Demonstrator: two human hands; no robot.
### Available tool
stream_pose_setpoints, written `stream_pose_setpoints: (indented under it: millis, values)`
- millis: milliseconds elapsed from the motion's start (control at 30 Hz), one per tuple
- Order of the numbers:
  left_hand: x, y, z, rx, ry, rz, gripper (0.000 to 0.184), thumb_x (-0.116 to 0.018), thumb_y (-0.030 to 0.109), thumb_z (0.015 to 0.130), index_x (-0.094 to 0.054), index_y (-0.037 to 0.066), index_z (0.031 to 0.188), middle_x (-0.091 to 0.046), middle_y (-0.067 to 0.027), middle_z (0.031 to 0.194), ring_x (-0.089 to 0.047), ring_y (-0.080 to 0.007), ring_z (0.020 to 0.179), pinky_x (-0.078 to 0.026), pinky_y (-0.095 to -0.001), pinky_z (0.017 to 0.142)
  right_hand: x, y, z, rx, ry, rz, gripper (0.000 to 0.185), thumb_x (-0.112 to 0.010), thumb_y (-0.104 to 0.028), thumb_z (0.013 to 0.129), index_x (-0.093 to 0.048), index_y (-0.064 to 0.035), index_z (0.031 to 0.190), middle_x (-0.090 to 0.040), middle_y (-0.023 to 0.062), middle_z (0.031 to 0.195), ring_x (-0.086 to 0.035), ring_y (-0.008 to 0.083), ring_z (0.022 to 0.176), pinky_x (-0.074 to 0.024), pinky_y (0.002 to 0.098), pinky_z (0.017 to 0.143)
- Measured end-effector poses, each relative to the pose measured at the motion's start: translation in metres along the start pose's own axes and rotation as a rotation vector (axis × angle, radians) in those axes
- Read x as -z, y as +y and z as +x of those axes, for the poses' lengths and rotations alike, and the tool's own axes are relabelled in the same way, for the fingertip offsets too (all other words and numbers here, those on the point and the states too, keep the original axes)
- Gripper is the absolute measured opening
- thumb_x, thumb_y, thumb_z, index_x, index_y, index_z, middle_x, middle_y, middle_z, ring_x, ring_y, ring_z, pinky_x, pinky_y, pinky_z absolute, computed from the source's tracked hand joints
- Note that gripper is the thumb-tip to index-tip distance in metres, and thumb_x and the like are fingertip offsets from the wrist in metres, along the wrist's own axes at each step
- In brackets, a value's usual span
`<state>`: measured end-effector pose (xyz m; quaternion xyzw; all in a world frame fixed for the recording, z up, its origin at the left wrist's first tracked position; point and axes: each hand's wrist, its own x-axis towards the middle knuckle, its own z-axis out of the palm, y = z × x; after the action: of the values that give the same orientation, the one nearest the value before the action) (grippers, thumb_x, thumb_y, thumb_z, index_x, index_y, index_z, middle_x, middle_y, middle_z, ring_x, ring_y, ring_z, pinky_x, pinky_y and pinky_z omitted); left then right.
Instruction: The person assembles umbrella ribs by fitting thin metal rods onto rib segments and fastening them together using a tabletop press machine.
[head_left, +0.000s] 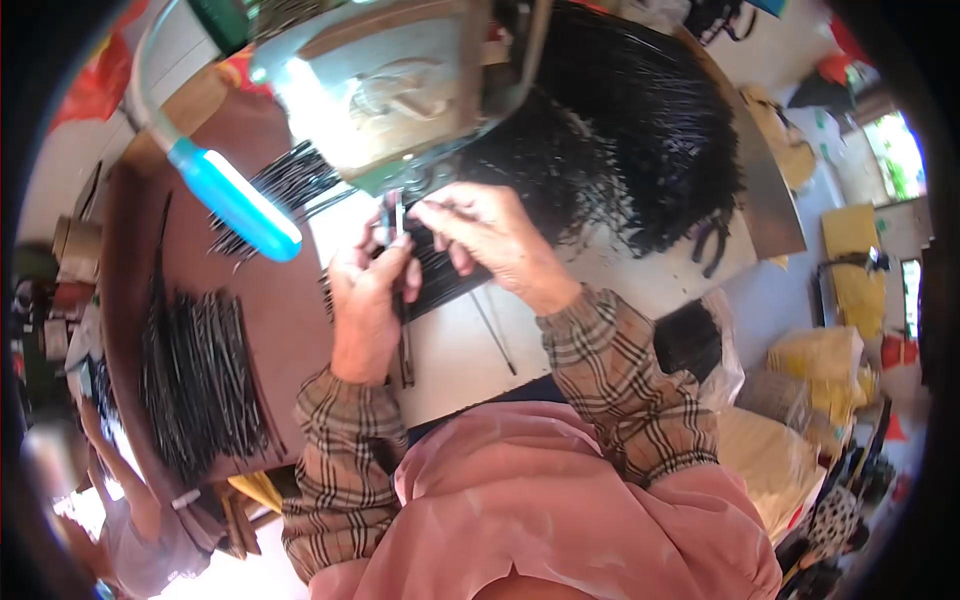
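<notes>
My left hand (367, 290) is closed on a thin black cable (406, 345), whose length hangs down below the fingers. A narrow light-coloured piece shows upright at its fingertips. Close beside it, my right hand (495, 235) has thumb and forefinger pinched together at the machine's lower edge; what lies between them is too small to make out. Both hands are right under the machine (385, 105) with a see-through cover. More black cables (445, 285) lie on the pale work surface (455, 350) beneath the hands, and one loose cable (494, 335) points toward me.
A blue lamp (235, 205) on a bent neck hangs at the left. Bundled black cables (205, 380) lie on the brown tabletop (270, 340). A big heap of black cables (640, 130) fills the back right, near dark-handled pliers (710, 248). Another person (135, 520) is at lower left.
</notes>
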<state>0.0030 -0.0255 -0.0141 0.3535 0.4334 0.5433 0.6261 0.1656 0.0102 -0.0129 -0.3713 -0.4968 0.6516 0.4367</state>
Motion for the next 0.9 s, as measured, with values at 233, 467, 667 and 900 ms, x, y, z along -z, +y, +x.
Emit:
stream_pose_setpoints:
  millis: [233,467,667,900]
  values:
    - [0.001,-0.004,0.001,-0.033,-0.042,-0.034,0.045,-0.057,0.003,0.091,-0.047,-0.005,0.134,-0.059,-0.0035,0.091,-0.051,-0.006,0.06,-0.038,-0.0186,0.05,-0.008,0.011,0.007,0.0,0.087,-0.093,0.018,-0.063,-0.016,0.095,-0.066,0.0018,0.097,-0.059,0.0007,0.069,-0.051,0.0033,0.049,-0.0403,0.0193,0.042]
    - [0.0,-0.003,0.0,-0.033,-0.032,-0.015,0.045,-0.055,0.002,0.091,-0.047,-0.005,0.134,-0.059,-0.0041,0.092,-0.049,-0.0057,0.06,-0.037,-0.0184,0.05,-0.01,0.012,0.007,0.06,0.107,-0.123,0.018,-0.062,-0.014,0.095,-0.065,0.0031,0.098,-0.061,0.0012,0.069,-0.051,0.0031,0.05,-0.0403,0.0197,0.042]
    - [-0.001,-0.006,-0.001,-0.048,-0.024,-0.024,0.044,-0.054,0.001,0.091,-0.047,-0.005,0.135,-0.058,-0.0036,0.091,-0.049,-0.0051,0.059,-0.036,-0.0181,0.049,-0.011,0.014,0.008,0.062,0.099,-0.115,0.017,-0.062,-0.014,0.095,-0.065,0.003,0.096,-0.061,0.0013,0.068,-0.051,0.0031,0.049,-0.0397,0.0197,0.041]
    - [-0.014,-0.003,-0.002,-0.087,0.039,0.039,0.042,-0.058,0.003,0.09,-0.053,-0.004,0.13,-0.058,-0.0002,0.083,-0.047,-0.0046,0.057,-0.034,-0.0186,0.047,-0.012,0.012,0.01,0.088,0.109,-0.112,0.018,-0.061,-0.015,0.096,-0.064,0.0021,0.092,-0.059,0.0,0.066,-0.049,0.0023,0.049,-0.038,0.0193,0.041]
